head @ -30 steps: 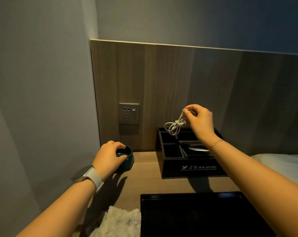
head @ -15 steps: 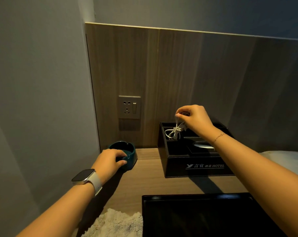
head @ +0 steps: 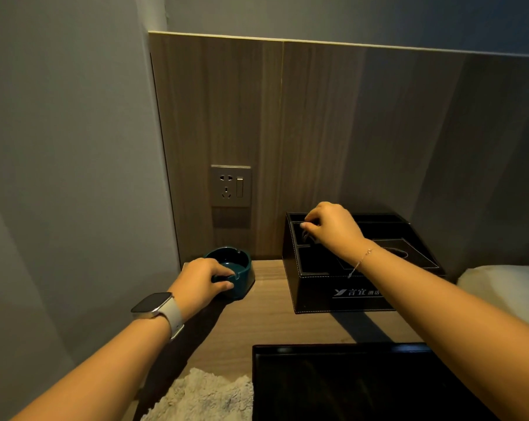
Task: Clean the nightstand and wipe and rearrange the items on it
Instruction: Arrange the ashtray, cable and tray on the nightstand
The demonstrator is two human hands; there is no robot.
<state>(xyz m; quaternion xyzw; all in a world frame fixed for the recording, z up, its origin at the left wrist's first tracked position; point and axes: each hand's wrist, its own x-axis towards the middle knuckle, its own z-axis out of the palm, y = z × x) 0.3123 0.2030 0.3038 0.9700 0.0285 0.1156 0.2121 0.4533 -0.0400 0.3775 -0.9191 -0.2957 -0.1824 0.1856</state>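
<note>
A dark green ashtray (head: 233,260) stands at the back left of the wooden nightstand (head: 269,317). My left hand (head: 201,281) grips its near rim. A black leather organiser box (head: 342,296) with hotel lettering stands at the back right. My right hand (head: 330,227) reaches into its back left compartment, fingers pinched on the coiled white cable (head: 305,237), which is mostly hidden inside. A pale fluffy cloth (head: 202,396) lies at the near edge.
A black tray (head: 348,384) fills the near right of the nightstand. A wall socket with a switch (head: 230,185) sits on the wooden panel above the ashtray. A grey wall closes the left side. White bedding (head: 506,287) lies to the right.
My right hand has lowered the white cable from above the box down into its back left compartment. My left hand has stayed on the ashtray.
</note>
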